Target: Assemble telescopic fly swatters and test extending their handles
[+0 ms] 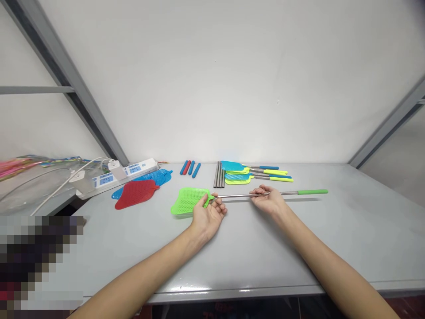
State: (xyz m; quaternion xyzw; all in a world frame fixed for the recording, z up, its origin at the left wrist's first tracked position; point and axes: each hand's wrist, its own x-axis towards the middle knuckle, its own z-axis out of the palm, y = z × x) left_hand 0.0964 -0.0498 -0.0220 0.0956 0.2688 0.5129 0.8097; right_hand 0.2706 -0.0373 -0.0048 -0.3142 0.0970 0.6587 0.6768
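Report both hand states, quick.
Left hand: holding the green swatter head at its neck, thumb on top, other fingers loosely curled.
Right hand: holding the swatter's metal shaft, fingers curled.

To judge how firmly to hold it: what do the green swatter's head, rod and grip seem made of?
Head: probably plastic, smooth-looking, judging by its thin, evenly perforated sheet. Rod: likely metal, polished, from its silvery shine. Grip: plastic, rubber or foam, fairly matte, evenly green; this view leaves it open.
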